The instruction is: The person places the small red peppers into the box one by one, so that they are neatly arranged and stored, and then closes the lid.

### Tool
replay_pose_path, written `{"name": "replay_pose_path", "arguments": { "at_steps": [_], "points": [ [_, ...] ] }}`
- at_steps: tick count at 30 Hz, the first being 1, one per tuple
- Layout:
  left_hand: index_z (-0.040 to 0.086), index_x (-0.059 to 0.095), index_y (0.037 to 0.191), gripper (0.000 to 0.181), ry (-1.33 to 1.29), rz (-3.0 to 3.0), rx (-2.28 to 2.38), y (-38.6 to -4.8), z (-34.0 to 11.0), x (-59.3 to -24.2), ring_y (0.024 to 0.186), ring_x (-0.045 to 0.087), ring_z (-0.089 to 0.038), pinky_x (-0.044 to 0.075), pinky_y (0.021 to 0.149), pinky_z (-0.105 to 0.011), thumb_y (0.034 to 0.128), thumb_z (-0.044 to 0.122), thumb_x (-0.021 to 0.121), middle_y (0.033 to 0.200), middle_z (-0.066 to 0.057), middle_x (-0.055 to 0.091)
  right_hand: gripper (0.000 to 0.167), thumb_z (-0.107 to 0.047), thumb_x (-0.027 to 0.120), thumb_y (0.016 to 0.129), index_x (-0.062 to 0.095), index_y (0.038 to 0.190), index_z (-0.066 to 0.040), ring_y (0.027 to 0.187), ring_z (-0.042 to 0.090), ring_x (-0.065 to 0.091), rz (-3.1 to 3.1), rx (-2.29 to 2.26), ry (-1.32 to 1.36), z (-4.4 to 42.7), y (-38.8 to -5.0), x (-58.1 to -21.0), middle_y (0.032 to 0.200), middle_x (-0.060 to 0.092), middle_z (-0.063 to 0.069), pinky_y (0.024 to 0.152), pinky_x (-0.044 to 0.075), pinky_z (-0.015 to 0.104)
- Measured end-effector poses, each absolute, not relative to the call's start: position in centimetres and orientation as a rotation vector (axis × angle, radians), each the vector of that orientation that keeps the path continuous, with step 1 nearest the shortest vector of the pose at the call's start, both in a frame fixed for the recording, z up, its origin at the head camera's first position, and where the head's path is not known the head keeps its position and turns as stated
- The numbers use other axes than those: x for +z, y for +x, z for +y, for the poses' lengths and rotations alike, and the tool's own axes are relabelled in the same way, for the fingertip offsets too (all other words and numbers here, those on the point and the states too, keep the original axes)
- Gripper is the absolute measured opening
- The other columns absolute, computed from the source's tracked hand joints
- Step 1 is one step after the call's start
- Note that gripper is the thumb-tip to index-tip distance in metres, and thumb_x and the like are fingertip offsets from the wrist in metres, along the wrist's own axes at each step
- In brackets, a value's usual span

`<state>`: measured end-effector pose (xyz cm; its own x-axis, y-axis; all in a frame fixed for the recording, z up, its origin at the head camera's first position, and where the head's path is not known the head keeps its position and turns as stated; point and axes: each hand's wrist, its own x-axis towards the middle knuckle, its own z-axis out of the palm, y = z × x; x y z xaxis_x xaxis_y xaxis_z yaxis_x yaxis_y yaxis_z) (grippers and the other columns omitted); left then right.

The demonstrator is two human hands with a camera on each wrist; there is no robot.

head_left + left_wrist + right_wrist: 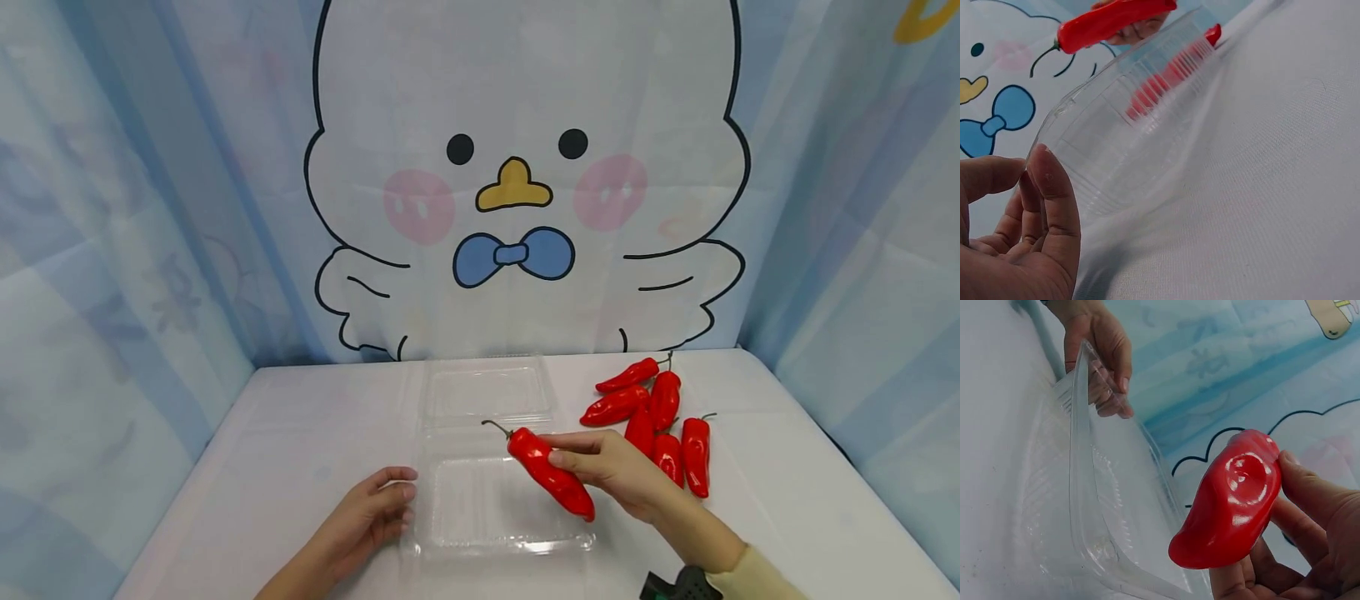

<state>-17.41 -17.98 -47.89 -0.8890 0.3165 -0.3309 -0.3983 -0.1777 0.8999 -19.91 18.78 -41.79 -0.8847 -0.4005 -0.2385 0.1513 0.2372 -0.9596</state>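
My right hand (618,475) holds a glossy red chili pepper (546,468) between thumb and fingers, above the base of a clear plastic clamshell box (472,504). The pepper slants, its thin green stem up to the left and its tip down to the right. In the right wrist view, the pepper's rounded body (1229,506) hides part of the fingers. My left hand (369,518) is at the box's left side. The left wrist view shows its thumb and fingertip pinching the box's rim (1054,119). The box's lid (487,392) lies folded back, away from me.
Several more red chili peppers (664,400) lie in a loose group on the right of the white-covered table (300,433). One pepper (696,457) is at the group's right edge. A printed curtain (517,100) hangs behind the table, with blue curtains on both sides.
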Motion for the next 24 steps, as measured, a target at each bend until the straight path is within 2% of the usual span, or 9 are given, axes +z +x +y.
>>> {"name": "replay_pose_path", "arguments": {
  "at_steps": [9,17,24],
  "points": [
    [0.007,0.054,0.126,0.026,-0.105,1.596,2.137,-17.3,-18.1,-48.2,0.078,0.063,-0.008,0.056,0.071,-0.021,0.1026,0.013,0.063,0.09,0.005,0.06,0.048,-0.026,0.073,0.097,0.065,0.139,-0.006,0.105,0.021,0.064,2.158,-1.596,-0.37,16.6,-19.6,-41.6,0.13,0.07,0.016,0.09,0.06,0.04],
    [0.007,0.053,0.125,0.026,-0.103,1.6,2.137,-17.3,-18.0,-48.3,0.077,0.063,-0.008,0.056,0.07,-0.021,0.1016,0.012,0.064,0.089,0.005,0.061,0.046,-0.032,0.083,0.088,0.074,0.129,-0.014,0.098,0.018,0.067,2.357,-1.41,-0.384,15.2,-19.1,-42.1,0.118,0.076,0.009,0.087,0.062,0.042],
    [0.007,0.054,0.124,0.024,-0.108,1.61,2.132,-17.4,-17.9,-48.3,0.077,0.063,-0.008,0.056,0.07,-0.021,0.102,0.013,0.063,0.089,0.005,0.06,0.04,-0.027,0.085,0.086,0.078,0.122,-0.013,0.096,0.017,0.069,2.45,-1.315,-0.491,14.8,-18.6,-42.8,0.112,0.077,0.007,0.085,0.062,0.042]
  ]
}}
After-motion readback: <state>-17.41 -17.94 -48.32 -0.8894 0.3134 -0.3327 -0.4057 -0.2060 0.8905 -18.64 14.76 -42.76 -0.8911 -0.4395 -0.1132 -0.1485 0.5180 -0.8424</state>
